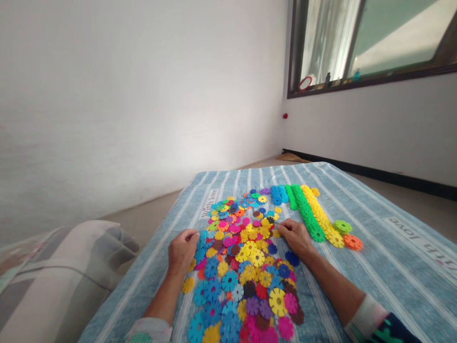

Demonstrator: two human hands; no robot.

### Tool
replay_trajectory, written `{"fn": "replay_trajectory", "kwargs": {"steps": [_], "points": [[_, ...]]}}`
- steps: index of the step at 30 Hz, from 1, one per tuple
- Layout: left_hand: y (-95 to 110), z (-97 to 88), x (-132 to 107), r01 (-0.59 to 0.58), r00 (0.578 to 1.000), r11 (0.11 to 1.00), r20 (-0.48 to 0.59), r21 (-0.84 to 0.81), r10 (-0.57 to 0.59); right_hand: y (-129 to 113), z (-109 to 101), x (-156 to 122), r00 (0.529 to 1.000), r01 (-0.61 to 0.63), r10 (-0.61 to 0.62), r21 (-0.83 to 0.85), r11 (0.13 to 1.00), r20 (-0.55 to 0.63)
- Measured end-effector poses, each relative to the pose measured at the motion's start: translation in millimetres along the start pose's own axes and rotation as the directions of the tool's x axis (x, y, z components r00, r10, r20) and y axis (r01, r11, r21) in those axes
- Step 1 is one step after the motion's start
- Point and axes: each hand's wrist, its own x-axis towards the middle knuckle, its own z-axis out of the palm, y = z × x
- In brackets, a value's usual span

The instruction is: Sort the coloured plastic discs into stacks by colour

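A wide heap of colourful plastic snowflake discs (246,262) lies spread on a blue striped mattress (385,267). My left hand (183,250) rests at the heap's left edge, fingers curled over blue and yellow discs. My right hand (294,236) sits at the heap's right side, fingers pinched together on a yellow disc. Just right of that hand run sorted rows: a yellow row (319,216), a green row (303,212) and a short blue row (278,194). A lone green disc (342,226) and an orange disc (352,242) lie at the rows' near end.
A grey and white pillow (60,281) lies at the left beside the mattress. A white wall stands behind, floor runs along it, and a window (371,43) with small items on its sill is at the upper right.
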Motion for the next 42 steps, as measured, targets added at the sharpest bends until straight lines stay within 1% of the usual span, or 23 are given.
{"fn": "replay_trajectory", "kwargs": {"steps": [7,11,15,18,22,27,30,32,34,36,37,40,42], "points": [[-1,2.3,-3,-0.007,1.0,1.0,0.005,0.001,0.007,5,0,-1,0.999,0.049,-0.048,-0.09,0.995,0.018],[-2,2.4,-5,-0.01,1.0,1.0,0.002,0.023,0.01,7,-1,-2,0.994,0.082,-0.071,-0.146,0.986,0.081],[1,2.2,-7,-0.01,0.999,1.0,0.043,0.025,0.009,7,-1,-4,0.986,0.118,-0.091,-0.198,0.973,0.141],[2,3.0,-8,-0.016,0.998,1.0,0.069,-0.003,0.016,5,-1,-6,0.978,0.154,-0.115,-0.228,0.961,0.176],[1,5.7,-9,-0.013,0.996,0.997,0.092,-0.081,0.02,3,0,-5,0.968,0.192,-0.138,-0.268,0.944,0.207],[-2,8.4,-9,0.007,0.997,0.99,0.081,-0.142,0.005,-1,-2,-3,0.956,0.206,-0.126,-0.3,0.932,0.266],[-1,9.7,-8,0.012,0.996,0.989,0.093,-0.144,0.001,-10,-1,-8,0.953,0.213,-0.108,-0.376,0.902,0.282],[1,10.9,-7,0.003,0.993,0.992,0.119,-0.125,0.012,-21,5,-16,0.938,0.278,-0.149,-0.418,0.865,0.314],[2,12.3,-6,-0.013,0.989,0.996,0.147,-0.089,0.026,-35,15,-26,0.889,0.388,-0.215,-0.414,0.824,0.405],[2,13.6,-6,-0.033,0.984,0.997,0.173,-0.064,0.044,-50,29,-35,0.845,0.454,-0.229,-0.422,0.785,0.483],[1,14.0,-6,-0.043,0.981,0.997,0.186,-0.064,0.054,-56,37,-37,0.832,0.474,-0.226,-0.436,0.765,0.507],[1,13.9,-6,-0.08,0.973,0.994,0.212,-0.073,0.093,-71,59,-35,0.809,0.509,-0.205,-0.484,0.712,0.551],[1,13.0,-6,-0.114,0.969,0.992,0.213,-0.06,0.124,-76,71,-24,0.815,0.5,-0.17,-0.526,0.688,0.554]]}}
